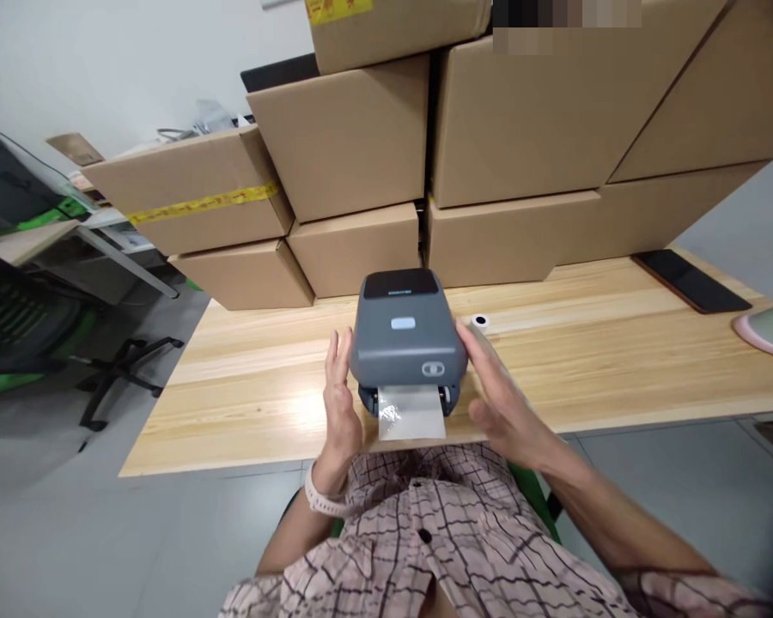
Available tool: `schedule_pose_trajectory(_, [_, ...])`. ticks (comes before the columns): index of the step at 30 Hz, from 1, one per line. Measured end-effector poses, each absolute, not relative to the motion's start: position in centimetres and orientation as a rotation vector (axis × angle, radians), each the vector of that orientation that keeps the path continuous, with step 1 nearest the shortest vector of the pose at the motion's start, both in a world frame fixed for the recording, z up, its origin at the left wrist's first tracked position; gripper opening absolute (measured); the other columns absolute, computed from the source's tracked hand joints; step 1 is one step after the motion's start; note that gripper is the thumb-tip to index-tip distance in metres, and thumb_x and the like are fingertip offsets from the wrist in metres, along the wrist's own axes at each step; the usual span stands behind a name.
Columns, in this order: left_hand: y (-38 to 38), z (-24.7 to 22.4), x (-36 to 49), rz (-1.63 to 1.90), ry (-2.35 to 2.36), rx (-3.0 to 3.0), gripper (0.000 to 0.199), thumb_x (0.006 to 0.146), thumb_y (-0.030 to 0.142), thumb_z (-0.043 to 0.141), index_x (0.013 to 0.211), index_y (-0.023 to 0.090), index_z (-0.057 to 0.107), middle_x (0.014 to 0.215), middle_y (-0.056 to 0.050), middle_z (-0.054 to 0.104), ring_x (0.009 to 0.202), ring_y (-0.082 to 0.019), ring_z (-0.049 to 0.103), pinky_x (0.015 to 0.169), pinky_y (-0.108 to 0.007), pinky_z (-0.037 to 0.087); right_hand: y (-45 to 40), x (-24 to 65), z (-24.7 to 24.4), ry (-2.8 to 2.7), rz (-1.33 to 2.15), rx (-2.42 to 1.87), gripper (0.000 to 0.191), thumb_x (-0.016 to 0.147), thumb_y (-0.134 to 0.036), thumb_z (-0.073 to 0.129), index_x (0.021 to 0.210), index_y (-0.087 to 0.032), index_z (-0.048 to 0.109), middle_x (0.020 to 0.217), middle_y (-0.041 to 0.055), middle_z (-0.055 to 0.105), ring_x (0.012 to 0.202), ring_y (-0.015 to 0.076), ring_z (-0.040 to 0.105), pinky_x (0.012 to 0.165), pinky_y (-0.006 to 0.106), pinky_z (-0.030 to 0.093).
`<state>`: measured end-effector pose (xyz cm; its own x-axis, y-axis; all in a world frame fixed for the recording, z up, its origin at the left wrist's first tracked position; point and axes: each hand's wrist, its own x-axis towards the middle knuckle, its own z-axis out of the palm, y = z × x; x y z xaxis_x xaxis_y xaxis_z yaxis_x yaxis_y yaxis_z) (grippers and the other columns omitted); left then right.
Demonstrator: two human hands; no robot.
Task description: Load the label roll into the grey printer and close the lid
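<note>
A dark grey label printer [404,330] stands on the wooden table, a strip of pale label paper [413,415] hanging out of its front slot. My left hand [341,399] is upright along the printer's left side, fingers extended. Against the right side rests my right hand [499,386], its fingers stretched out and partly hidden by the printer. Both hands flank the printer without wrapping round it. Just beyond my right fingertips lies a small white roll with a dark centre [480,321].
Cardboard boxes [354,142] are stacked along the back of the wooden table [232,403]. At the right are a black phone [692,281] and a pink-rimmed, pale green object [769,328]. An office chair [125,369] stands on the floor at left.
</note>
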<state>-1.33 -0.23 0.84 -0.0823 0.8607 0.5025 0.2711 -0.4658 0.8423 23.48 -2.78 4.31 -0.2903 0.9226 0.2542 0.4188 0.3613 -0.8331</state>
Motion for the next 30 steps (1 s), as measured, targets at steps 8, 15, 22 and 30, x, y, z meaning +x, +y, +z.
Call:
schedule_pose_trajectory(8, [8.4,5.1,-3.6,1.439,1.196,1.595,0.058,0.091,0.050,0.067,0.142,0.022,0.064,0.150,-0.013,0.062,0.138,-0.028,0.057,0.113,-0.044,0.046,6.8,23.0,11.2,-1.934,0.527,-1.096,0.096,0.095,-0.084,0.026,0.169,-0.030,-0.002,0.178,0.0056,0.011,0.164,0.0351,0.011,0.132,0.063,0.011])
schedule_pose_trajectory(15, [8.6,2.1,-3.8,0.862,1.430,1.553,0.070,0.082,0.039,0.071,0.146,0.013,0.059,0.079,-0.001,0.066,0.072,-0.016,0.058,0.073,-0.029,0.047,15.2,22.9,12.0,-1.912,0.401,-1.083,0.089,0.097,-0.082,0.021,0.168,-0.034,-0.004,0.178,0.0010,0.009,0.165,0.0305,0.008,0.133,0.056,0.013])
schedule_pose_trajectory(22, [8.4,1.9,-3.2,0.826,1.383,1.522,0.076,0.080,0.038,0.072,0.149,0.012,0.054,0.069,0.003,0.062,0.060,-0.014,0.052,0.062,-0.025,0.040,17.1,21.8,12.4,-1.806,0.205,-1.155,0.084,0.101,-0.073,0.030,0.168,-0.029,0.006,0.177,0.0072,0.015,0.164,0.0294,0.014,0.132,0.057,0.017])
schedule_pose_trajectory(30, [7.9,2.0,-2.7,0.799,1.454,1.549,0.071,0.082,0.031,0.060,0.151,0.015,0.053,0.062,0.003,0.060,0.057,-0.016,0.053,0.056,-0.025,0.036,10.9,20.1,7.7,-2.409,0.192,-1.080,0.050,0.102,-0.041,0.048,0.148,-0.024,0.055,0.136,0.0126,0.070,0.126,0.0332,0.063,0.108,0.053,0.048])
